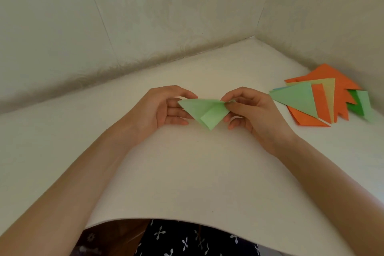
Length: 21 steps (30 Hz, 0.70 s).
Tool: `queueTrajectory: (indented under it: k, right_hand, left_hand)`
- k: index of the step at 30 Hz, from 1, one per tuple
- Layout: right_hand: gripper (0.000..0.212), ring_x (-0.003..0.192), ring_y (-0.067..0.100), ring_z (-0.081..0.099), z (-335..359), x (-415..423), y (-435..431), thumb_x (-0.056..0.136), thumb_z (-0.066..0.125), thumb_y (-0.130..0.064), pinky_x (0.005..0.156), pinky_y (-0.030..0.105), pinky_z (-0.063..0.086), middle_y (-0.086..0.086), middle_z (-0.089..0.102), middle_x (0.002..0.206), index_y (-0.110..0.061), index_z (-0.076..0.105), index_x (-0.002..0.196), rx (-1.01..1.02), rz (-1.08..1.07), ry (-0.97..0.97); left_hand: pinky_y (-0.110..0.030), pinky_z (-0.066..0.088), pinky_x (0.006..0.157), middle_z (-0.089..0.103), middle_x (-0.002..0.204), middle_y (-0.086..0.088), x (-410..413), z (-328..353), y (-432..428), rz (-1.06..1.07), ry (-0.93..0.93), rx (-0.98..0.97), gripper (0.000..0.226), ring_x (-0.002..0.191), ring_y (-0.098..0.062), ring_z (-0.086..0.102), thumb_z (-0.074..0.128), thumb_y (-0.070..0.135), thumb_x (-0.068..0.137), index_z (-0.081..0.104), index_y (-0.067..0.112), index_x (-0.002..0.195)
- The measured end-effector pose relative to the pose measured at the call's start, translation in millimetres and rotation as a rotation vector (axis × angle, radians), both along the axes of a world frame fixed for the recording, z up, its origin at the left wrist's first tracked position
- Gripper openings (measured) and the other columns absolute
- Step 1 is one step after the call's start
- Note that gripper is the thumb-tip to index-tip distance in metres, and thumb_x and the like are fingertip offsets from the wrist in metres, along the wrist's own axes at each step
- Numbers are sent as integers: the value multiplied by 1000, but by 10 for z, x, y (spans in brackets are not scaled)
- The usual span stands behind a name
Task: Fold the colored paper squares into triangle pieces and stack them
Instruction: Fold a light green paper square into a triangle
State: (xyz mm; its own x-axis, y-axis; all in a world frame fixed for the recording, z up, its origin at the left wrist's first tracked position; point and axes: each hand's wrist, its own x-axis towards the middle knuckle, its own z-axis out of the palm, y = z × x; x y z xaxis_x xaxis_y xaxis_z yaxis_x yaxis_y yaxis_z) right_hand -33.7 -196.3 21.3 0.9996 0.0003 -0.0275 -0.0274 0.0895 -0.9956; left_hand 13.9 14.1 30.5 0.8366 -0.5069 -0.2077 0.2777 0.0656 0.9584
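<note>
My left hand (166, 108) and right hand (250, 110) each pinch one end of the light green folded paper triangle (205, 113), steadying it for creasing over the white table's (187, 172) middle.

Soft, even, dimmish light with faint shadows; wide-angle bending at the edges; slight overall blur.

Left hand (160, 108) fingertips partly hidden behind green paper (207, 113). Pile (324, 97): lower sheets mostly covered (count unclear); rightmost green piece (365, 106) blurred. Forearms cut by frame edges.
</note>
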Motion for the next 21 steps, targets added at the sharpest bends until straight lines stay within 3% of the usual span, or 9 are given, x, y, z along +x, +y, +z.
queueTrajectory:
  k: [2, 4, 9, 13, 16, 21]
  right_hand:
    - [27, 57, 14, 59, 22, -15, 5, 90, 43, 12, 50, 22, 49, 4, 65, 72, -2, 65, 83, 12, 23, -10]
    - [30, 62, 15, 60, 29, -28, 15, 90, 39, 12, 51, 23, 49, 6, 66, 76, 0, 66, 84, 21, 63, -10]
    - [24, 76, 19, 62, -3, -36, 32, 87, 44, 0, 59, 28, 52, 7, 68, 83, -1, 68, 88, -10, 130, -47]
    - [2, 64, 17, 62, -15, -28, 73, 91, 58, -9, 52, 26, 50, 4, 66, 72, -7, 59, 90, -42, 33, 3]
    - [15, 57, 12, 59, -22, -13, 63, 89, 59, -6, 49, 22, 47, 1, 64, 63, -3, 60, 75, -153, 7, -21]
    - [12, 60, 10, 54, 6, -35, 61, 86, 62, -3, 53, 22, 44, -2, 60, 62, 0, 65, 75, -201, 65, -107]
  left_hand:
    - [-25, 55, 57, 70, 80, -13, -4, 25, -11, -29, 87, -20, 44, 67, -20, 69, 44, 41, 86, 66, 4, 96]
    - [-23, 54, 55, 69, 77, -10, -34, 9, -48, -25, 35, 62, 46, 64, -17, 68, 50, 47, 79, 67, 6, 92]
    - [-22, 57, 65, 72, 79, -3, -66, -69, -65, -50, -181, 200, 22, 74, -11, 67, 70, 17, 70, 69, 11, 90]
    - [-20, 56, 66, 72, 72, 2, -73, -77, -110, 0, -259, 200, 16, 68, -8, 67, 69, -2, 77, 68, 12, 84]
    - [-22, 56, 66, 71, 70, 5, -72, -82, -116, 7, -316, 237, 17, 67, -8, 65, 69, -3, 79, 67, 14, 82]
    - [-11, 42, 64, 67, 71, 12, -150, -49, -174, -1, -446, 242, 5, 68, 1, 57, 65, 14, 85, 69, 15, 81]
